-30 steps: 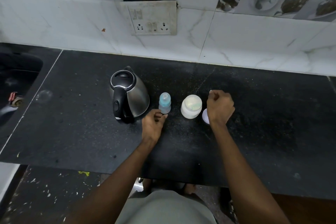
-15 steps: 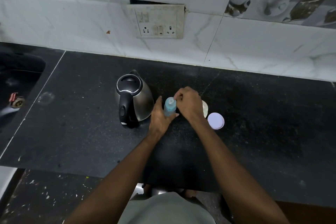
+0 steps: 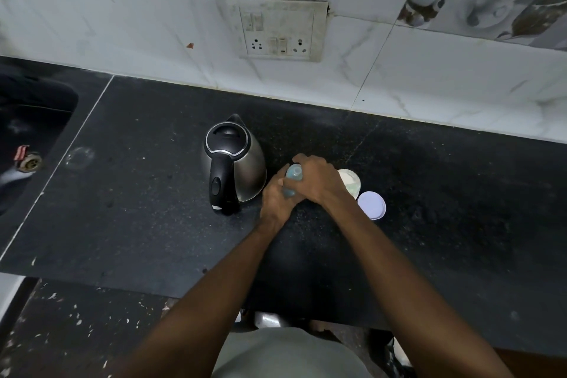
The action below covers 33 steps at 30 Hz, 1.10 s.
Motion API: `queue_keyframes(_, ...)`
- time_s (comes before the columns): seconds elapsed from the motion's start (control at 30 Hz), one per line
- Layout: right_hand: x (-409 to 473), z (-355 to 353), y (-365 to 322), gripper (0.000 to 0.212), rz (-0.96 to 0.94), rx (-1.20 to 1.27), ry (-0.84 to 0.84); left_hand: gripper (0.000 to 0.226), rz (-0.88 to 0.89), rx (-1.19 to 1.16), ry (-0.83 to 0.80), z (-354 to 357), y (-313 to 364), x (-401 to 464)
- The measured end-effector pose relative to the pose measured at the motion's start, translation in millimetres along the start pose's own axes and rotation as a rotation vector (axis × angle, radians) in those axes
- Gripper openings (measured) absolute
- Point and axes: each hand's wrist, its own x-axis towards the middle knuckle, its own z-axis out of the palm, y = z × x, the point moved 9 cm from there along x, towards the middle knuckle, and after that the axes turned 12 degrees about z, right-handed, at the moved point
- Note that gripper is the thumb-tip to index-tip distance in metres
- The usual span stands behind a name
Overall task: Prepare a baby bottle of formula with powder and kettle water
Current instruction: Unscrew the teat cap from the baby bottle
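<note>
Both hands wrapped round the baby bottle [image 3: 294, 176] between kettle [image 3: 234, 163] and open powder jar [image 3: 349, 182], left hand [image 3: 276, 198] steadying, right hand [image 3: 316, 179] probably unscrewing the top (hard to see), powder next.

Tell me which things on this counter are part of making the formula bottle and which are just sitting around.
Part of the job:
baby bottle, gripped by left hand and right hand
kettle, lid shut
open powder jar
jar lid, lying beside the jar

Just there:
wall socket panel
sink drain
</note>
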Motion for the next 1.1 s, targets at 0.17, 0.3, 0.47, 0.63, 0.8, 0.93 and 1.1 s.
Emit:
queue_keyframes(0.17,1.1,2.3,-7.3,0.051,-0.021,-0.031,-0.024,0.048,-0.034,-0.065,0.024,0.0,-8.7,2.1)
queue_keyframes(0.3,3.1,5.9,-8.0,0.05,-0.022,-0.008,-0.069,0.05,-0.063,-0.077,0.028,-2.8,-18.5,0.4)
queue_keyframes(0.47,0.2,10.0,-10.0,0.044,-0.035,-0.035,-0.106,0.048,-0.07,-0.067,0.042,-4.8,-28.4,-5.8)
queue_keyframes(0.63,1.6,8.3,-13.4,0.042,-0.068,-0.138,-0.153,0.05,-0.078,-0.034,0.012,-3.3,-37.4,-2.7)
queue_keyframes(0.8,-0.4,5.6,-20.6,0.043,-0.115,-0.218,-0.157,0.049,-0.072,-0.013,0.009,-3.4,-40.1,-1.8)
queue_keyframes(0.93,-2.3,-4.0,-28.2,0.038,-0.192,-0.238,-0.182,0.047,-0.086,0.009,0.023,-5.3,-39.5,3.3)
queue_keyframes(1.1,4.6,-47.8,-38.8,0.035,-0.247,-0.108,-0.117,0.056,-0.054,0.029,0.056,-6.2,-37.0,2.9)
